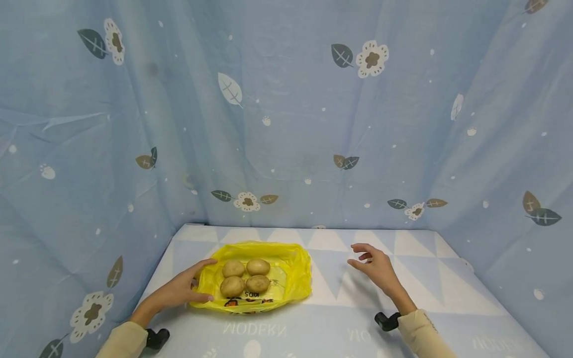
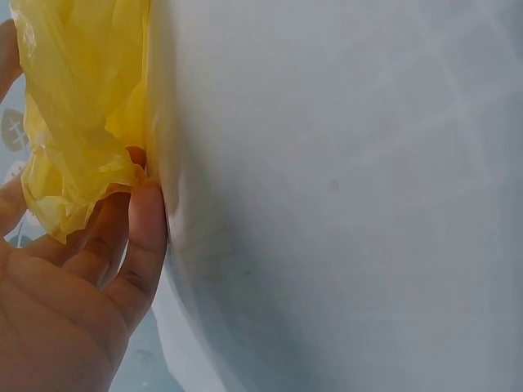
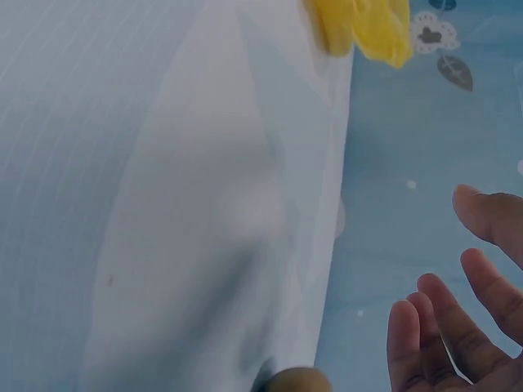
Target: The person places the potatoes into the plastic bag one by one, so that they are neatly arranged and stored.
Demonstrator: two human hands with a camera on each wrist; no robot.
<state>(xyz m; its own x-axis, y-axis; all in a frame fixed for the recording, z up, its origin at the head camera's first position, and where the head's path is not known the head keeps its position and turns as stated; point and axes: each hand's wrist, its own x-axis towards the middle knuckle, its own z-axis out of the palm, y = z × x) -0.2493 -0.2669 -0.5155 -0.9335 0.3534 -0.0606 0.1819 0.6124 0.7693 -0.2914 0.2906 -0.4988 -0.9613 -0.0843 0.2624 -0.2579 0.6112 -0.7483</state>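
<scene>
A yellow plastic bag lies spread wide on the table, its rim folded back. Several potatoes sit inside it, grouped toward its left half. My left hand is at the bag's left end, thumb and fingers spread apart to either side of it. In the left wrist view, the fingers of that left hand touch the crumpled bag end. To the right of the bag, my right hand hovers above the table with relaxed fingers and holds nothing. The right wrist view shows this right hand apart from the bag's edge.
The table has a pale cloth with triangles and printed letters. Blue patterned curtain hangs behind and along both sides. A rounded brown thing shows at the bottom edge of the right wrist view; I cannot tell what it is.
</scene>
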